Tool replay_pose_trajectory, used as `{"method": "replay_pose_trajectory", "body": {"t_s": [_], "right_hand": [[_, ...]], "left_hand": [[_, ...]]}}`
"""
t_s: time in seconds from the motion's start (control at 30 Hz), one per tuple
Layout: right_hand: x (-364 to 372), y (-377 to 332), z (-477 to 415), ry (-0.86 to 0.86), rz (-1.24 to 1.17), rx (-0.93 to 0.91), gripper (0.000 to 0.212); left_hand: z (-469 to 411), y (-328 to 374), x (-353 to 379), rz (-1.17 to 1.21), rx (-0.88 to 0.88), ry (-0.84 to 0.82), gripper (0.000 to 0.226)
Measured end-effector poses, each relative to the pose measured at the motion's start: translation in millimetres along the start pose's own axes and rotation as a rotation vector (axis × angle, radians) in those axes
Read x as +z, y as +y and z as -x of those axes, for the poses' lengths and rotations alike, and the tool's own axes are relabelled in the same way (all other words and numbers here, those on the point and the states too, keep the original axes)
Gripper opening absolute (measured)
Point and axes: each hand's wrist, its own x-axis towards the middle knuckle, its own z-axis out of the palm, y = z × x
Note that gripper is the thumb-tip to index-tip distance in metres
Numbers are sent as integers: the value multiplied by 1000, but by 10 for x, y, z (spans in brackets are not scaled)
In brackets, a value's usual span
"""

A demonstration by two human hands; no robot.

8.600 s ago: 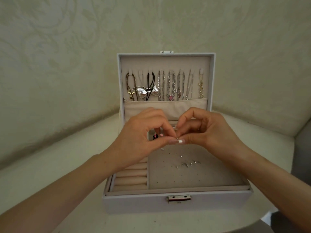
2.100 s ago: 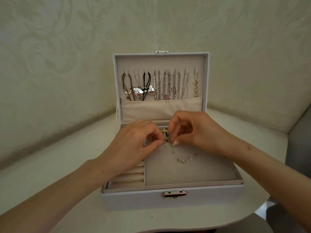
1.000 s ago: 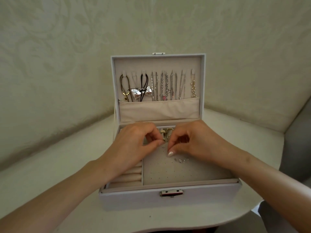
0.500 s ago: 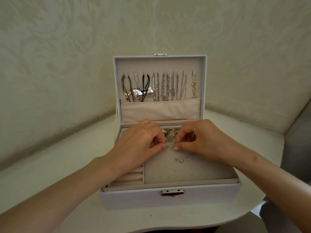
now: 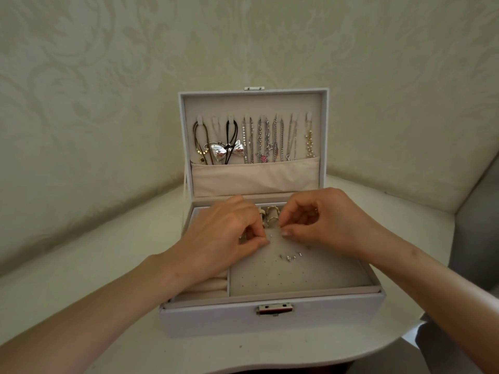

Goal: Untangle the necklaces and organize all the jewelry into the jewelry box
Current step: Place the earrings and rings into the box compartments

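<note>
The white jewelry box (image 5: pixel 216 321) stands open on the table, and several necklaces (image 5: pixel 259 140) hang inside its upright lid. Both hands hover low over the grey perforated earring panel (image 5: pixel 297 276). My left hand (image 5: pixel 224 236) pinches thumb and forefinger at a tiny white stud earring (image 5: pixel 270 235) sitting on the panel. A short gap to the right, my right hand (image 5: pixel 326 220) has its fingers curled and one fingertip touches the panel. A few small studs (image 5: pixel 290 256) lie on the panel below. Gold rings (image 5: pixel 271 215) sit in the compartment behind the fingertips.
Cream ring rolls (image 5: pixel 213 286) fill the box's left compartment, partly under my left wrist. A metal latch (image 5: pixel 275 309) sits on the front wall. The box rests on a pale rounded table (image 5: pixel 108 238) in a corner of patterned wallpaper.
Both hands have come down from above the box to the earring panel. The fingertips that met half a second ago are now slightly apart, with the white stud beside the left fingertips.
</note>
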Motion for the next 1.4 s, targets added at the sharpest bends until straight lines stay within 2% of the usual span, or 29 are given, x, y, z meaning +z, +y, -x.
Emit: {"method": "replay_pose_trajectory", "body": {"t_s": [0.2,0.33,0.47,0.57,0.8,0.93,1.2,1.4], "right_hand": [[44,-8,-45,-24,-223,-3,26],[120,-11,-62,-6,-99,-54,31],[129,4,-58,-1,-59,-72,30],[139,22,-52,22,-1,-105,30],[141,45,-22,46,181,-282,31],[130,79,-22,37,219,-328,31],[153,127,-51,56,271,-395,33],[151,119,-65,61,324,-471,46]], "left_hand": [[73,-53,-64,-24,61,-23,30],[103,-52,-85,100,-122,57,26],[105,-70,-73,130,-270,160,3],[102,-83,-68,112,-319,208,14],[110,-73,-73,122,-344,242,12],[112,-73,-77,123,-355,240,16],[109,-70,-67,104,-348,240,7],[111,-53,-76,110,-360,228,11]]}}
